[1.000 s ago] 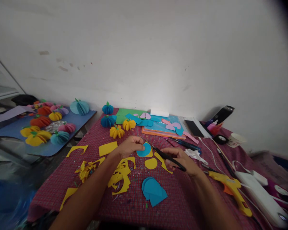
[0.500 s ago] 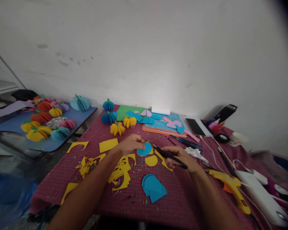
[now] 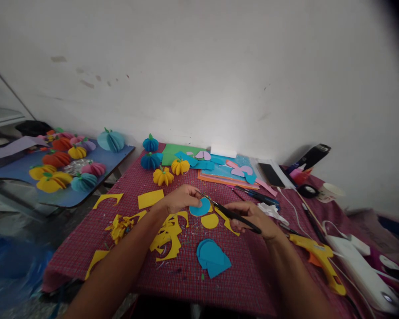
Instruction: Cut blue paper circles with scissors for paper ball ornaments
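Cutting a blue paper disc (image 3: pixel 200 207) with black-handled scissors (image 3: pixel 231 214) above a red checked tablecloth (image 3: pixel 186 274).

- Left hand (image 3: pixel 181 199): pinched shut on the disc's left edge, holding it just over the cloth.
- Right hand (image 3: pixel 252 217): closed through the scissor loops; blades reaching left to the disc's upper rim, opening too thin to read.
- Just below the disc: a yellow half-circle (image 3: pixel 209 221); nearer the body, a stack of blue cut shapes (image 3: pixel 213 258).
- Left of centre: yellow offcuts (image 3: pixel 168 237).
- Far edge: paper pumpkins (image 3: pixel 162 176), coloured sheets (image 3: pixel 226 173).
- Right side: yellow glue gun (image 3: pixel 319 261), well apart from the work.

Handling note, as a judgement: feeding by turning the disc rather than the scissors, cutting with the deep part of the blades, keeping the pinching fingertips clear of the cut line, taking long strokes for a smooth curve.
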The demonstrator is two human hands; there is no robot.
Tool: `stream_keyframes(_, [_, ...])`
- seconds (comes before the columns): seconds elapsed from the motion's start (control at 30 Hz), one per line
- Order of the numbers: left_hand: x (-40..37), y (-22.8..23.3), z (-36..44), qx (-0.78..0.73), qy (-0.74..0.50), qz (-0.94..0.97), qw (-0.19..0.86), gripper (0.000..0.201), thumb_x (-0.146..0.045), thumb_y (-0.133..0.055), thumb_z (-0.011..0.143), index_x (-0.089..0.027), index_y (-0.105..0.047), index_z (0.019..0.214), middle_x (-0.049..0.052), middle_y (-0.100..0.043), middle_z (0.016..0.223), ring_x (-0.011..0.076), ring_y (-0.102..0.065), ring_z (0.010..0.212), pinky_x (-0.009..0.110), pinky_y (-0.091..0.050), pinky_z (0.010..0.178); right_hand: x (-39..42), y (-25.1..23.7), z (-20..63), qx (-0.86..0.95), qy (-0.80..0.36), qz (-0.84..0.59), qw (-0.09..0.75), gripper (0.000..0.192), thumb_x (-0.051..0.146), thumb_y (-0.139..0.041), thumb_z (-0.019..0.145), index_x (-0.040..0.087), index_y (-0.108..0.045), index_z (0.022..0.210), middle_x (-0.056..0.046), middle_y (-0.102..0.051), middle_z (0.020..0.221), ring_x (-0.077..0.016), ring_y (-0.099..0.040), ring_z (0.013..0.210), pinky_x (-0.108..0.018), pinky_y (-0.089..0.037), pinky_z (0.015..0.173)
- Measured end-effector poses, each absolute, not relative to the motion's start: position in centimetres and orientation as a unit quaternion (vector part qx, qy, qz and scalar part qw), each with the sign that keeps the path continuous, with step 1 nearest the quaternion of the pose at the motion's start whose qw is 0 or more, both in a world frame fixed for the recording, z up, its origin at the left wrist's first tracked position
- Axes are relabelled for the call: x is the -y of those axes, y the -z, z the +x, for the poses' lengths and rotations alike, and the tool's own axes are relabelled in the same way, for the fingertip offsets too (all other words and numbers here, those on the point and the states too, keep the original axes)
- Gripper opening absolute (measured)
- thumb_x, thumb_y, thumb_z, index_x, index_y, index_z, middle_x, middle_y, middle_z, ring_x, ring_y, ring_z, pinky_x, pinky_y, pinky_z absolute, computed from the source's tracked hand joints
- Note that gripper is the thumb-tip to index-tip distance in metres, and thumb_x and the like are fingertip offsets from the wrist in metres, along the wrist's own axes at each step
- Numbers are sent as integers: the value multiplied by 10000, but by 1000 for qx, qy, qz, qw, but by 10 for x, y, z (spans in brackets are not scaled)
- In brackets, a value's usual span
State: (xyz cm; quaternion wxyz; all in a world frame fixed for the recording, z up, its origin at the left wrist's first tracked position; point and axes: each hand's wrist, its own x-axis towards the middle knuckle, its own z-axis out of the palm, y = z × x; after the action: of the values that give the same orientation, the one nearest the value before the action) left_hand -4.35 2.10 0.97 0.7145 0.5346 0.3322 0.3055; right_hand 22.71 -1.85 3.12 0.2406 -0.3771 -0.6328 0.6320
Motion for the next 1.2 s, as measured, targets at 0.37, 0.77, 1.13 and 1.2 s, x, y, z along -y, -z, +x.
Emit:
stream_keyframes(0.37, [-18, -16, -45, -347, -296, 551, 699, 108, -189, -702, 579, -144, -611, 616, -28, -555, 534, 73, -464, 465, 196, -342, 455, 19, -31, 228, 648, -615, -390, 221, 487, 357, -726, 736, 154, -652, 1172, 17, -576, 644, -77, -449, 482, -188, -363, 442])
stream_keyframes(0.77, [-23, -6, -38, -373, -462, 510, 623, 267, -313, -745, 634, -155, -530, 644, -31, -525, 591, 76, -465, 532, 205, -372, 527, 18, -27, 218, 627, -604, -362, 334, 408, 400, -699, 780, 164, -623, 1104, -17, -599, 768, -116, -540, 555, -222, -418, 493])
stream_keyframes(1.13, [-20, -3, -29, -372, -509, 481, 609, 280, -317, -735, 666, -161, -504, 646, -39, -493, 596, 68, -443, 524, 202, -345, 514, 22, -21, 206, 598, -629, -354, 349, 368, 396, -708, 773, 160, -635, 1046, -15, -595, 734, -106, -530, 541, -205, -423, 479])
stream_keyframes(1.2, [-21, -3, -29, -373, -510, 479, 609, 280, -323, -737, 663, -159, -511, 647, -37, -500, 601, 68, -446, 527, 203, -349, 520, 22, -21, 206, 594, -628, -362, 348, 353, 399, -713, 769, 159, -642, 1018, -13, -593, 718, -109, -533, 540, -209, -427, 485])
